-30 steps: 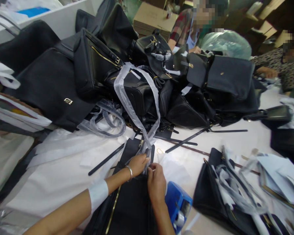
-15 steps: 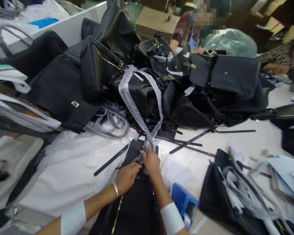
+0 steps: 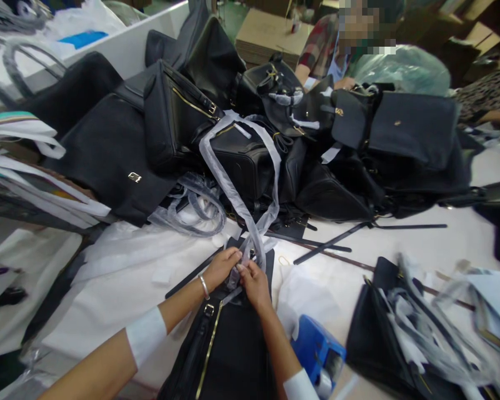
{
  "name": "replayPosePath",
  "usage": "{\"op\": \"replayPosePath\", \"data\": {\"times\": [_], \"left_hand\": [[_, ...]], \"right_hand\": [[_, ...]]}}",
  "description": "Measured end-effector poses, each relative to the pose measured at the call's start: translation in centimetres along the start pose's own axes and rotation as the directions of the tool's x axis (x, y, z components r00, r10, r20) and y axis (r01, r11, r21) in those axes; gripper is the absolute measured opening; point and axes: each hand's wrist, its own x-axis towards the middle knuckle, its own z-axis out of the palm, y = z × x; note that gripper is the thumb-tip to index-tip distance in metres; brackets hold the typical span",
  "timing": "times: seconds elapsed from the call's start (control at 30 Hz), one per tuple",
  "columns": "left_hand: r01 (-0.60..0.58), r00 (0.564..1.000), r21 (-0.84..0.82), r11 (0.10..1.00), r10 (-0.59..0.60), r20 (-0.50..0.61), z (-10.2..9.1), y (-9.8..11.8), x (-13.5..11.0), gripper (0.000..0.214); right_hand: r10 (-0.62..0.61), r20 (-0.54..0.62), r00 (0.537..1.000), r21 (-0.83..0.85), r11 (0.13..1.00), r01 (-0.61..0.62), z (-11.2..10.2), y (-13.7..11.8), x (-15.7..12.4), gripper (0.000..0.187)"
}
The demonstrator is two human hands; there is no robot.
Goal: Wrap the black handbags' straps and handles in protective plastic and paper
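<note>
A black handbag (image 3: 229, 355) with a gold zip lies on the white table right in front of me. Its long strap (image 3: 237, 183), wrapped in clear plastic film, loops up over the pile of bags. My left hand (image 3: 221, 266) and my right hand (image 3: 252, 283) meet at the strap's lower end, where it joins the bag. Both hands pinch the wrapped strap with fingers closed. A silver bracelet sits on my left wrist.
A big heap of black bags (image 3: 241, 128) fills the table's far half. Loose black straps (image 3: 329, 241) lie to the right. A blue tape dispenser (image 3: 316, 350) sits by my right forearm, another wrapped bag (image 3: 383, 333) farther right. A seated person (image 3: 329, 55) works across the table.
The view has shifted a little. My hands have swapped grip points on the wrapped strap: the right drew back from higher on it, the left reached up to it.
</note>
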Motion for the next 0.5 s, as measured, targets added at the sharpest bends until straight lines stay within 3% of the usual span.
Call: {"op": "replayPosePath", "data": {"times": [0.2, 0.33, 0.5], "left_hand": [[0.085, 0.996, -0.123, 0.989, -0.088, -0.015, 1.9, -0.3, 0.0, 0.025], [0.139, 0.99, -0.188, 0.972, -0.139, 0.011, 2.0, 0.9, 0.5, 0.028], [0.179, 0.984, -0.228, 0.957, -0.17, 0.059, 2.3, 1.8, 1.5, 0.033]], "right_hand": [[-0.018, 0.006, 1.0, -0.04, 0.999, 0.018, 0.9, 1.0, -1.4, 0.021], [0.011, 0.009, 1.0, 0.008, 1.0, -0.011, 1.6, 1.4, -2.2, 0.026], [0.048, -0.022, 0.999, 0.042, 0.998, -0.047, 1.1, 1.2, -2.6, 0.032]]}}
